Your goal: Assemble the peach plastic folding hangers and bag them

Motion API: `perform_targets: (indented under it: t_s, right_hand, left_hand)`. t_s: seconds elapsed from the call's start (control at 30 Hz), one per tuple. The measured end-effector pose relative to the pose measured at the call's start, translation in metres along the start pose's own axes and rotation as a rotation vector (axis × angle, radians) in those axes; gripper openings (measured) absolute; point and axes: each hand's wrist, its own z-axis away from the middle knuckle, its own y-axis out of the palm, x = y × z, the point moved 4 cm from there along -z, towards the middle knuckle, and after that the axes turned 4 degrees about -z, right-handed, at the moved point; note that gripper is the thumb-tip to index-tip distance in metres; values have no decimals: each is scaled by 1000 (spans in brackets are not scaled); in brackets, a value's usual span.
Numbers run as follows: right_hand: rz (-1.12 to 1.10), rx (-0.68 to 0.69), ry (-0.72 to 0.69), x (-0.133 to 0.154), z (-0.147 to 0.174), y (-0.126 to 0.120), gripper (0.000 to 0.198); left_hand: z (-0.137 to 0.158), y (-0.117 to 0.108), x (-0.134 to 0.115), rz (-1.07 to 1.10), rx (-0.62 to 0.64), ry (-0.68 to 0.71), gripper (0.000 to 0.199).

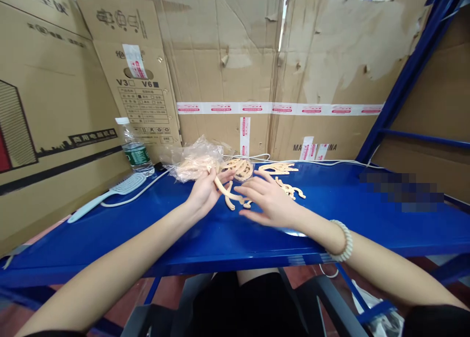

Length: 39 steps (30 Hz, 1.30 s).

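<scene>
My left hand (pixel 204 192) is closed around one end of a curved beige strip (pixel 224 191), which slants down to the right. My right hand (pixel 270 200) has its fingers apart beside the strip's lower end; whether a fingertip touches it I cannot tell. Below the held strip, another curved beige piece (pixel 230 203) lies on the blue tabletop. Small curved beige pieces (pixel 299 192) lie just behind my right hand, partly hidden by it. Farther back is a pile of long beige strips (pixel 278 168). A clear plastic bag (pixel 196 160) with more beige pieces sits behind my left hand.
A water bottle (pixel 136 148) stands at the back left, with a pale blue hairbrush (pixel 110 194) in front of it. White cable (pixel 330 163) runs along the back edge. Cardboard panels (pixel 223 78) wall the back and left of the blue table (pixel 154 241). Blue posts (pixel 400 73) rise at the right.
</scene>
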Motion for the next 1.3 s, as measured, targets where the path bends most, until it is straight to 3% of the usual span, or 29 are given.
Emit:
perform_targets:
  t_s: [0.13,0.2,0.27,0.33,0.37,0.4,0.47,0.5,0.57,0.73,0.83,1.07,1.3]
  right_hand:
    - [205,57,55,-5,6,16,25]
    - [260,41,112,-20,10,12,22]
    - [283,20,159,-32,12,5,21]
    - [291,35,173,-38,13,0,21]
    - [287,61,165,-38,12,0,21]
    - [275,96,151,-37,12,2,21]
    - [241,166,118,-33,12,6,25]
    - [228,189,105,-31,12,9,28]
    - [217,203,88,-27,12,12,36]
    - [217,134,43,-23,13,12,49]
    - [164,126,34,-22,13,11,51]
    - [-134,93,117,-25,10,9,51]
    - [-317,124,288,-27,9,10,51]
  left_hand:
    - [4,7,2,64,210,39,20]
    - [2,3,1,-28,216,100,11]
    - [0,-7,-6,-238,56,290,14]
    - [4,-14,-19,-546,-117,615,29]
    - [8,-11,-24,-722,-119,779,33]
    - [12,-5,-25,-901,-31,912,32]
    - [19,9,-15,-1211,305,1021,23]
    - [22,13,-8,-1323,462,1010,18]
    - [25,17,4,-1468,611,958,14]
    - [24,16,13,-1665,523,959,19]
    - [25,17,13,-1728,538,982,19]
    - [25,14,9,-1622,569,992,15]
    - [25,14,2,-1619,650,1042,21]
